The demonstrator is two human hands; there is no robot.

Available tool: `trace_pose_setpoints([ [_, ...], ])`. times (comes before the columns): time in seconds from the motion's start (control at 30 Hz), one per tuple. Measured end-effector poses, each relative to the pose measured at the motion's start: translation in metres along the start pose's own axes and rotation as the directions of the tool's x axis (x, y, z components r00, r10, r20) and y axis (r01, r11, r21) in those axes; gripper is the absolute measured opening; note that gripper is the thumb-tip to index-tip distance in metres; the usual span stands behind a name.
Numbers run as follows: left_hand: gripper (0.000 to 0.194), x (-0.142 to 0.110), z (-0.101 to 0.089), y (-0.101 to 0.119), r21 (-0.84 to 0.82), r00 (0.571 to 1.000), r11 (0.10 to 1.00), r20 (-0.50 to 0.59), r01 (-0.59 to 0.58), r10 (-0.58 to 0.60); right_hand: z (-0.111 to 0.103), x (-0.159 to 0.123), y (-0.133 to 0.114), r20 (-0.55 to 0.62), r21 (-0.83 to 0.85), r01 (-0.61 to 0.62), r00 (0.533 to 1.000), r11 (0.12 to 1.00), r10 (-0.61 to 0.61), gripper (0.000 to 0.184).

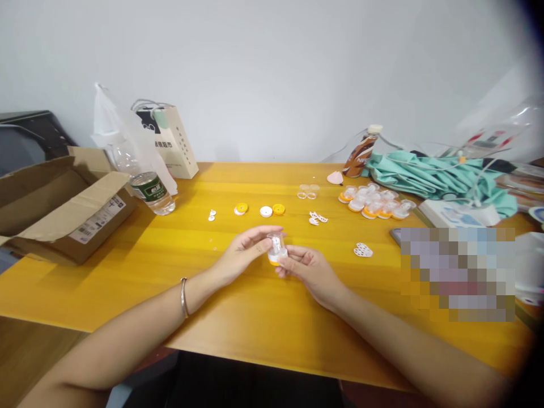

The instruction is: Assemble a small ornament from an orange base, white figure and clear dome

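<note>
Over the middle of the yellow table, both hands meet on a small clear plastic capsule with an orange base. My left hand, with a bracelet on its wrist, pinches the clear top. My right hand grips the orange bottom from below. Loose parts lie beyond them: orange and white round caps, small white plastic pieces, another white piece and two clear cups.
A cluster of several finished orange-based capsules sits at the back right, by a teal cloth and a brown bottle. An open cardboard box, a water bottle and a paper bag stand at the left.
</note>
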State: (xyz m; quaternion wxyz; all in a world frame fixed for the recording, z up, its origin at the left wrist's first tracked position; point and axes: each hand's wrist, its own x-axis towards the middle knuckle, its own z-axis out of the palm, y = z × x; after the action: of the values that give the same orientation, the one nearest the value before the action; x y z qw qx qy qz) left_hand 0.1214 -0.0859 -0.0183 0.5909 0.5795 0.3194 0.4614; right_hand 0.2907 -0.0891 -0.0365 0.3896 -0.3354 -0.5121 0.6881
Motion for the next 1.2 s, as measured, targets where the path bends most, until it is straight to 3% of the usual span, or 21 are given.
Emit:
trace_pose_setpoints([
  [0.13,0.025,0.001,0.002,-0.004,0.052,0.99,0.998,-0.133,-0.039,0.045,0.002,-0.001,0.0,-0.012,-0.039,0.017,1.0,0.999,-0.018,0.022],
  [0.37,0.029,-0.003,-0.002,0.002,-0.025,0.994,0.998,0.09,-0.052,0.054,0.002,-0.001,0.0,0.059,0.049,0.02,0.998,0.999,-0.023,0.017],
  [0.5,0.033,-0.003,-0.002,0.002,0.059,0.994,0.993,0.033,-0.102,0.1,0.001,0.0,0.002,0.024,0.012,0.04,0.999,0.999,-0.04,0.021],
  [0.63,0.037,-0.002,-0.001,-0.001,-0.082,0.991,0.997,0.129,-0.014,0.024,0.001,0.0,0.003,0.057,-0.003,0.033,0.998,0.999,-0.032,0.018],
  [0.8,0.034,0.001,-0.001,-0.006,-0.06,0.997,0.996,-0.043,-0.07,0.067,0.002,-0.001,0.001,0.008,0.019,0.035,0.999,0.999,-0.035,0.02],
  [0.9,0.029,0.001,-0.002,-0.005,-0.096,0.998,0.995,0.064,-0.006,0.013,0.002,-0.001,0.0,0.04,0.07,0.009,0.999,0.998,-0.012,0.017],
  [1.0,0.038,0.001,-0.002,-0.005,-0.148,0.982,0.988,0.191,0.047,-0.018,0.003,-0.001,-0.001,0.043,0.104,0.002,0.999,0.995,-0.007,0.017],
  [1.13,0.044,0.001,0.0,-0.01,-0.08,0.999,0.996,0.027,-0.037,0.04,0.004,0.0,-0.001,-0.067,-0.014,0.087,0.994,0.996,-0.088,0.023],
  [1.2,0.041,0.001,0.0,-0.01,-0.091,0.999,0.995,0.008,-0.034,0.035,0.004,-0.001,-0.001,-0.041,-0.016,0.075,0.996,0.997,-0.075,0.019],
])
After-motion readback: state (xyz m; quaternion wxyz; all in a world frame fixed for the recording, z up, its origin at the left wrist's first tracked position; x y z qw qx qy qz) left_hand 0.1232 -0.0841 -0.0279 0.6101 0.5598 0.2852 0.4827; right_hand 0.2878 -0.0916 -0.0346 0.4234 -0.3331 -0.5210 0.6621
